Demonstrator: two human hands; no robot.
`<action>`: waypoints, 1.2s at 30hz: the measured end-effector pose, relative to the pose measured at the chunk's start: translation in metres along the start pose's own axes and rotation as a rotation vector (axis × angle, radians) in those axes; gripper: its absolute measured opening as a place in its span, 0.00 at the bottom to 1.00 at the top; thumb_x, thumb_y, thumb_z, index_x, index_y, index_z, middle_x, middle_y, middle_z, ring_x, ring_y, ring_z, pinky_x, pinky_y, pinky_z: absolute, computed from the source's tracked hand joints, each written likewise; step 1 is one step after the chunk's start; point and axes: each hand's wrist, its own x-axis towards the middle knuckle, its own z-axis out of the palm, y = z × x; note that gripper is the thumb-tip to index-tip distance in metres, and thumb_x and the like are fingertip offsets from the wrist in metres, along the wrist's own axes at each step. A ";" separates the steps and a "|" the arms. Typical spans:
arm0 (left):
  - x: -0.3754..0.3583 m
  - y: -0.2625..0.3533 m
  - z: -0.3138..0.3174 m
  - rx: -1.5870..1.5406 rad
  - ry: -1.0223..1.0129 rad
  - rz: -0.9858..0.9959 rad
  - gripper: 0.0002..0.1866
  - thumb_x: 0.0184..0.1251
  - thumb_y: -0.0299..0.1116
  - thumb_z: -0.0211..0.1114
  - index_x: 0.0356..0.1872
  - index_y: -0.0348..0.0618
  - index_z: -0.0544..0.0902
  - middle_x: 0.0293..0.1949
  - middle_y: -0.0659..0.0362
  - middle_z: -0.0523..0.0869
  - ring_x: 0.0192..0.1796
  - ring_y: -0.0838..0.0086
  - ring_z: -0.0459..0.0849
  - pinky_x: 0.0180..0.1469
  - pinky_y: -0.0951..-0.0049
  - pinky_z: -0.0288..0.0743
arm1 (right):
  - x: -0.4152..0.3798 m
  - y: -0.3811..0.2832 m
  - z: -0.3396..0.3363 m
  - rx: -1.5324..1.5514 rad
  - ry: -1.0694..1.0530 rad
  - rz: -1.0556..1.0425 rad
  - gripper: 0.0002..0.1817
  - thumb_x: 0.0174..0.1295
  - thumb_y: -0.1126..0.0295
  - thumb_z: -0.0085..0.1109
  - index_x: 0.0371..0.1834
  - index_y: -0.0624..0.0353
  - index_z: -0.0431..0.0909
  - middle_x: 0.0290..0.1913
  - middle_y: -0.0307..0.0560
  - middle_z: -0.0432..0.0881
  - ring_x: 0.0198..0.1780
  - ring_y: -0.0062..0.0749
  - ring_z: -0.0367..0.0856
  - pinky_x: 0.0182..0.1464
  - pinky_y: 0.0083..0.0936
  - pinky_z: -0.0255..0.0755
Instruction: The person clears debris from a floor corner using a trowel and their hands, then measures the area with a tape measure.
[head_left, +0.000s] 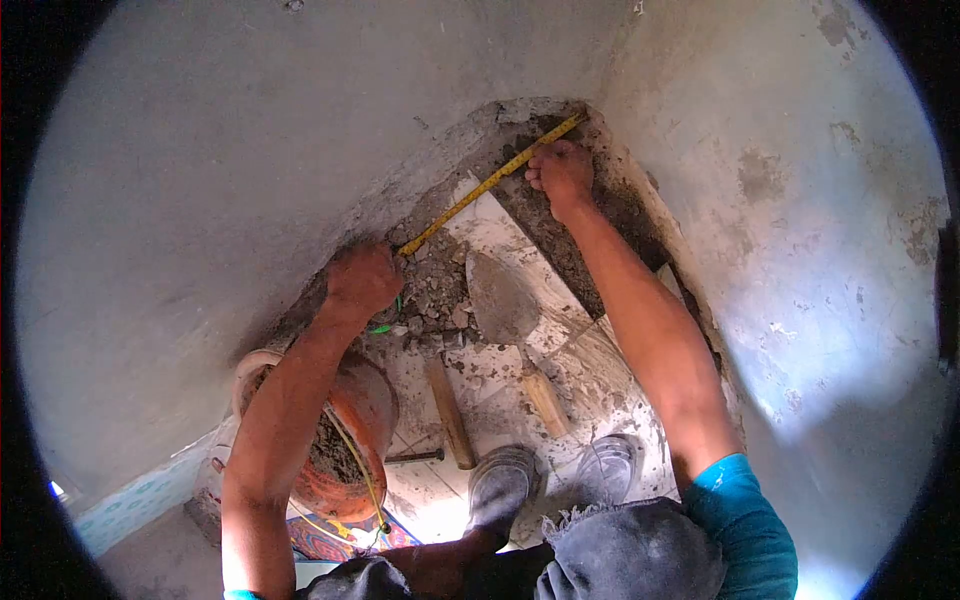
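Note:
A yellow tape measure is stretched across the broken-up corner, its far end against the wall corner. My left hand is closed around its near end; bits of green show beside the hand, and the case is mostly hidden. My right hand is closed by the far part of the blade, its curled fingers against the strip. Below the tape lies a trowel with a wooden handle, its blade on a pale tile. Loose rubble lies beside the trowel.
A wooden-handled tool and a dark metal rod lie on the dirty tiled floor near my shoes. An orange bucket with soil-like material stands under my left forearm. Walls close in on both sides.

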 end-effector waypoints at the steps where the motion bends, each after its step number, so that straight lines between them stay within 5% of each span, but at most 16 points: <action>1: -0.001 0.003 -0.004 0.007 -0.035 -0.025 0.19 0.61 0.42 0.54 0.45 0.40 0.79 0.42 0.46 0.82 0.46 0.54 0.82 0.47 0.53 0.77 | 0.003 0.005 -0.001 0.024 0.018 -0.001 0.05 0.63 0.78 0.50 0.39 0.68 0.72 0.27 0.47 0.76 0.22 0.27 0.75 0.20 0.22 0.69; 36: 0.005 0.000 0.007 0.009 -0.080 -0.029 0.21 0.59 0.44 0.56 0.47 0.38 0.77 0.42 0.45 0.80 0.47 0.52 0.81 0.51 0.52 0.74 | -0.008 -0.006 -0.002 0.033 -0.015 0.034 0.06 0.64 0.73 0.52 0.37 0.66 0.72 0.28 0.47 0.76 0.23 0.27 0.75 0.22 0.24 0.70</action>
